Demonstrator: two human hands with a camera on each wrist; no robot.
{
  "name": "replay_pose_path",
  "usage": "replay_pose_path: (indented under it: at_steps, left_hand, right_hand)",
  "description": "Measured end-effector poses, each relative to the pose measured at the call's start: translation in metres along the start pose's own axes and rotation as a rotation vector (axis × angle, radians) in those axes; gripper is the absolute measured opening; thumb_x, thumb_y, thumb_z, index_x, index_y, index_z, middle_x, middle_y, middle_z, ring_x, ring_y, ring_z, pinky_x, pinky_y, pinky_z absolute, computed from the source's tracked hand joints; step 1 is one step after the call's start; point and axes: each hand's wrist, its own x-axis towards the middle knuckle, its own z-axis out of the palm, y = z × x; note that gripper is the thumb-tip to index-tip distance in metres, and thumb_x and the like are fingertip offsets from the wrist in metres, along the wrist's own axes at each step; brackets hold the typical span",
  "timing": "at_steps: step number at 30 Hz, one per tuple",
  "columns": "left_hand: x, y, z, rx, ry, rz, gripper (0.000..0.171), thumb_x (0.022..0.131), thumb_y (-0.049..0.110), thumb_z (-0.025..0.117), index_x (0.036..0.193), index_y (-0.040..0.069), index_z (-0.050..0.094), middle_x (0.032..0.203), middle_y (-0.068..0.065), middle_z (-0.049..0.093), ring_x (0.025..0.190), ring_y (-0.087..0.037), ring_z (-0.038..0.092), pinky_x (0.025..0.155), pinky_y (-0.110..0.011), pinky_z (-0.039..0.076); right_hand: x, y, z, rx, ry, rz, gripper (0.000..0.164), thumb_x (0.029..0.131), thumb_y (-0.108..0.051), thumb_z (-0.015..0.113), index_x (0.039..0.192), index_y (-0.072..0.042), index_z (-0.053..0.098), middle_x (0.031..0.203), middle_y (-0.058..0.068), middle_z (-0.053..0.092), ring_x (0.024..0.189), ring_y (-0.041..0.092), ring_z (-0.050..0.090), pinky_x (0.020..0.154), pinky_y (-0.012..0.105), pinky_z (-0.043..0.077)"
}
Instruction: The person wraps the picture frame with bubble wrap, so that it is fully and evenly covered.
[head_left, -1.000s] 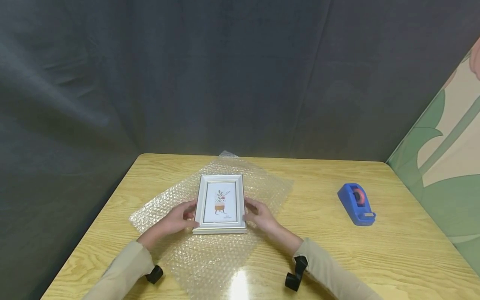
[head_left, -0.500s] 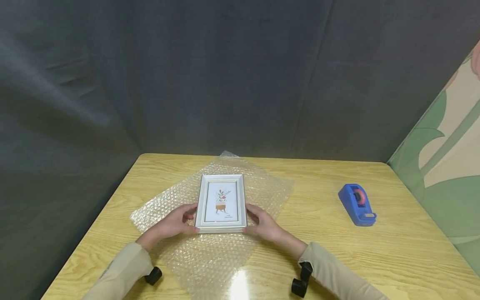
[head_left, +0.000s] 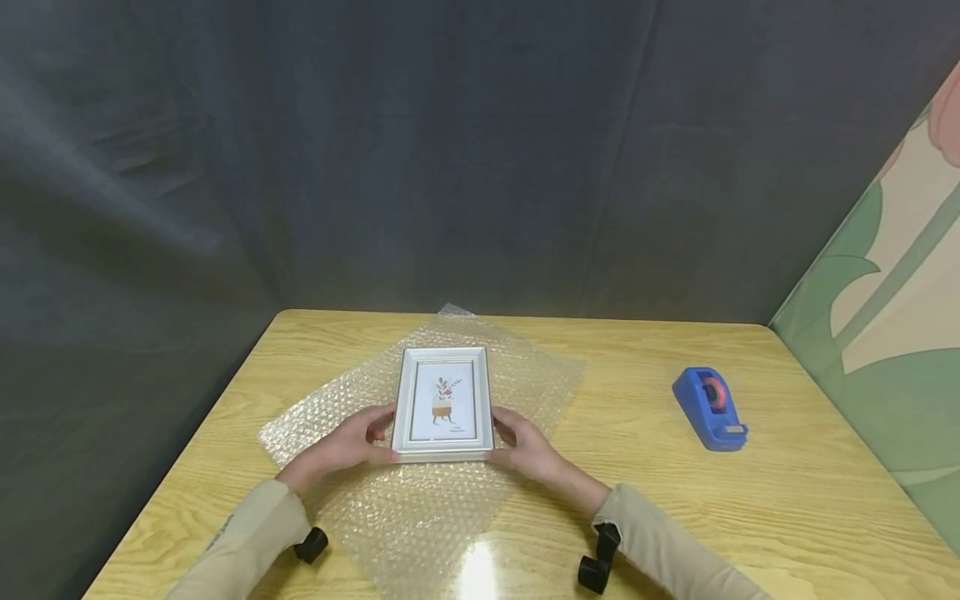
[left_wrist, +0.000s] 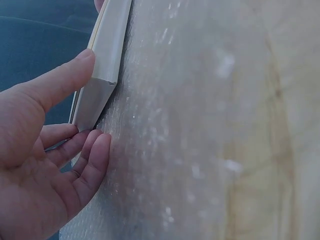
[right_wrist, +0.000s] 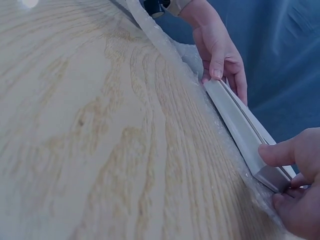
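A white picture frame [head_left: 442,402] with a plant drawing lies face up on a sheet of bubble wrap [head_left: 420,521]. My left hand [head_left: 347,443] grips its near left corner, and my right hand [head_left: 525,447] grips the near right corner. In the left wrist view, the left thumb [left_wrist: 75,70] presses the frame's near side while the fingers curl by its left edge and underside. The right wrist view shows the right thumb [right_wrist: 277,152] on the same near side, with curled fingers at the corner, over the wrap's edge.
A blue tape dispenser [head_left: 708,408] with a pink roll stands on the wooden table [head_left: 660,492] to the right. A dark curtain [head_left: 450,167] hangs behind the table. The bubble wrap lies diagonally, one corner reaching the back edge.
The frame's near edge has shifted slightly to the right and away from me, so it sits a little straighter. Both hands keep their hold, the right thumb now lower at the corner.
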Motion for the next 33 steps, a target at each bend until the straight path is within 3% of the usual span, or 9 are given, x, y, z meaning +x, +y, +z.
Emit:
replay_pose_path:
  at_steps: [10,22,28,33]
  left_hand:
    - [0.001,0.001,0.000,0.024,-0.006,-0.055,0.084,0.071,0.021,0.077,0.137,-0.004,0.032,0.127,-0.019,0.046,0.085,-0.019,0.045,0.069,-0.026,0.042]
    - [0.002,0.000,0.002,-0.001,0.006,-0.068,0.085,0.070,0.020,0.078,0.138,-0.001,0.032,0.130,-0.017,0.045,0.084,-0.019,0.045,0.069,-0.028,0.042]
    - [0.003,0.000,0.001,-0.046,0.025,-0.097,0.088,0.068,0.017,0.079,0.139,0.001,0.030,0.133,-0.019,0.044,0.081,-0.019,0.045,0.064,-0.026,0.042]
    - [0.003,0.000,0.000,-0.054,0.021,-0.088,0.087,0.068,0.016,0.079,0.139,0.000,0.030,0.130,-0.017,0.045,0.081,-0.019,0.046,0.064,-0.027,0.042]
  right_hand:
    - [0.001,0.000,0.002,0.037,0.039,0.068,0.066,0.074,0.012,0.063,0.132,0.016,0.031,0.135,0.034,0.032,0.125,0.043,0.032,0.103,0.045,0.027]
    - [0.000,-0.002,-0.003,0.033,0.043,0.114,0.068,0.075,0.008,0.064,0.132,0.017,0.028,0.130,0.034,0.039,0.122,0.044,0.038,0.102,0.047,0.032]
    - [-0.012,-0.009,-0.008,-0.019,-0.041,0.005,0.070,0.077,0.002,0.067,0.134,0.013,0.028,0.129,0.031,0.039,0.115,0.044,0.045,0.098,0.046,0.038]
    - [-0.026,-0.016,-0.006,-0.174,-0.113,-0.128,0.070,0.073,-0.006,0.072,0.133,0.005,0.037,0.128,0.020,0.046,0.111,0.033,0.048,0.094,0.043,0.043]
